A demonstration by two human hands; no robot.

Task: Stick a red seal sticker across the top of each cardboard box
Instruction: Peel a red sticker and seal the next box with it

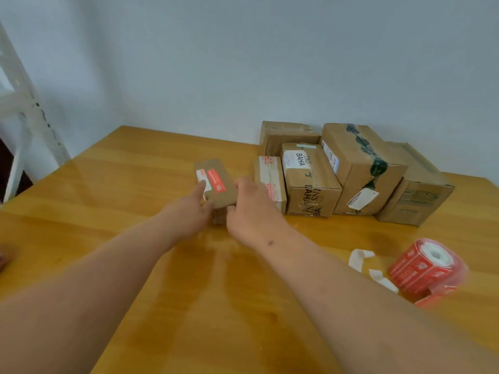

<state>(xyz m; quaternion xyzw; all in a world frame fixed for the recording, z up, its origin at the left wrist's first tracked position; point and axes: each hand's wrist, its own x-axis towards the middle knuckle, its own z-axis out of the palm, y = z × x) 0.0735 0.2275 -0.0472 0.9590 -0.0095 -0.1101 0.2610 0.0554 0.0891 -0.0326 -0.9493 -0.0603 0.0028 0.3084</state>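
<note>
Pale grey wall runs behind the wooden table (pixel 135 168), with a white metal frame (pixel 24 109) off its far left corner. Both of my arms stretch out over the middle of the table to a small cardboard box (pixel 216 184). A red seal sticker (pixel 215 179) lies across its top beside a white label (pixel 203 180). My left hand (pixel 193 209) grips the box's left side, its fingertips on the top near the white label. My right hand (pixel 251 209) holds the right side, fingers curled over the edge, thumb at the near face. The frame is blurred here, so I cannot tell if the box rests on the table or is lifted. Just right of my right hand, toward the far right corner, a cluster of cardboard boxes (pixel 351 171) stands packed together against the wall. Near the right edge a roll of red stickers (pixel 426 265) lies on its side, with strips of white backing paper (pixel 361 259) curling just left of it.
</note>
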